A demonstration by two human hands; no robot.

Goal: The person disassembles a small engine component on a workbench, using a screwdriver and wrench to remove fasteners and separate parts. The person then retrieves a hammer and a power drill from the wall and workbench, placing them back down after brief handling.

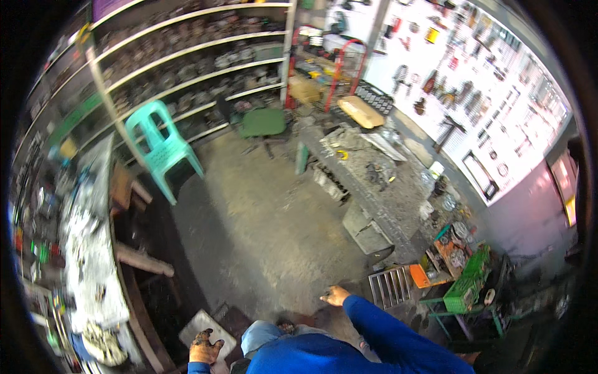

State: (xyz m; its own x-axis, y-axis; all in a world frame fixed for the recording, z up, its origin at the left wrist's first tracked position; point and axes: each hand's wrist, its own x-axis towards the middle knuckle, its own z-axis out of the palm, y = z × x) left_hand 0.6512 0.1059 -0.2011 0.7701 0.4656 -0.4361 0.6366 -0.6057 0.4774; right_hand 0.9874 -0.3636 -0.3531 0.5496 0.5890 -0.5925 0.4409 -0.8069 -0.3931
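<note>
My left hand (205,347), dark with grease, is low in the view with its fingers apart and nothing in it. It hovers by a pale square stool or board (208,330) near my knee. My right hand (336,295) reaches out from a blue sleeve (386,321) over the concrete floor (261,230). Its fingers stretch loosely leftward and hold nothing that I can see. A metal grate (390,288) is the nearest object to that hand. My knee in light denim (259,335) shows between the arms.
A cluttered workbench (398,227) runs along the right, with a green crate (467,287) and orange tray (418,275) near its close end. A littered bench (93,249) stands left. Farther back are a turquoise chair (159,143), green-seated stool (263,123), parts shelves (193,47) and tool pegboard (461,93).
</note>
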